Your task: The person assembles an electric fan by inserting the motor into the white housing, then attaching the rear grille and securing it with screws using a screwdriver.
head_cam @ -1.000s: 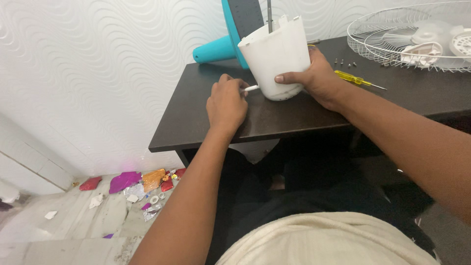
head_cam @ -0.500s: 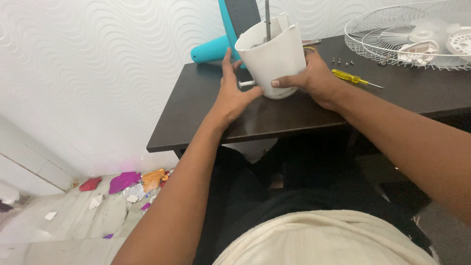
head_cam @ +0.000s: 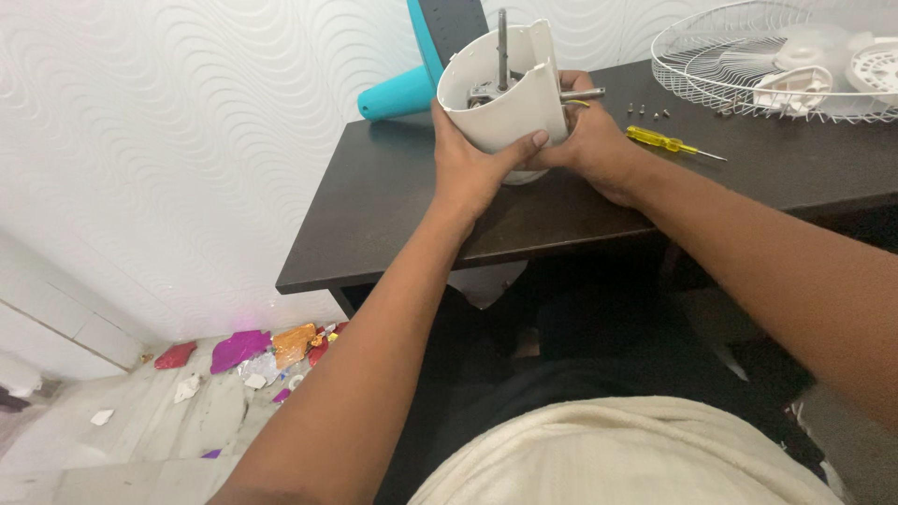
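Hands (head_cam: 477, 168) around housing (head_cam: 510, 93) (smooth white plastic)

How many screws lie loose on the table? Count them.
4 screws, in a short row on the dark table just behind the yellow screwdriver; others may be hidden.

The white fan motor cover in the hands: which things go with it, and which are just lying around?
In use:
left hand
right hand
white motor cover
metal shaft

Lying about:
yellow screwdriver
screws
wire fan guard
teal fan stand
foil scraps on the floor
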